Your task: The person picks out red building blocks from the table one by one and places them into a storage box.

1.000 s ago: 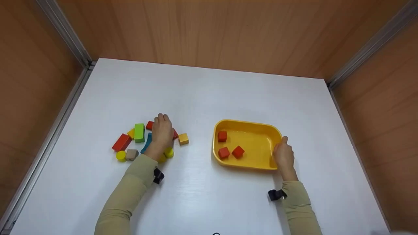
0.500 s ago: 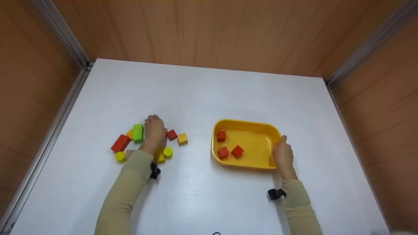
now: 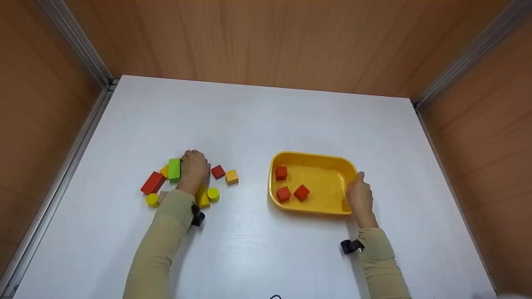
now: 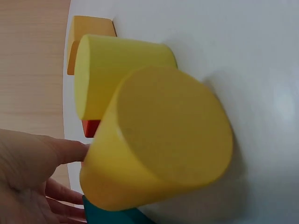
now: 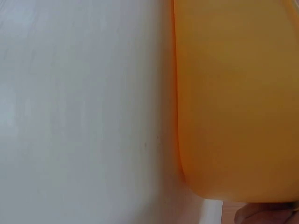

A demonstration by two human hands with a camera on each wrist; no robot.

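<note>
My left hand [image 3: 194,168] reaches down among the toy blocks at left, fingers bent downward. In the left wrist view, the thumb and fingers reach behind a yellow cylinder [image 4: 173,130], which hides the fingertips. A sliver of red shows by the thumb tip; whether it is pinched cannot be told. A teal block [image 4: 112,215] lies below the fingers. At right, my right hand [image 3: 360,196] grips the end of a yellow tray [image 3: 326,182]; its outer wall fills much of the right wrist view. Three red cubes [image 3: 283,194] lie in the tray's left half.
Around the left hand lie a green block [image 3: 174,170], a red block [image 3: 152,183], a red cube [image 3: 217,171], an orange cube [image 3: 232,177] and yellow cylinders [image 3: 213,194]. Wooden walls [image 3: 266,41] enclose the white table [image 3: 266,116] at the back and sides.
My left hand has shifted left and slightly toward me, covering a red block seen beside it earlier and uncovering the red cube on its right. The right hand and tray hold still.
</note>
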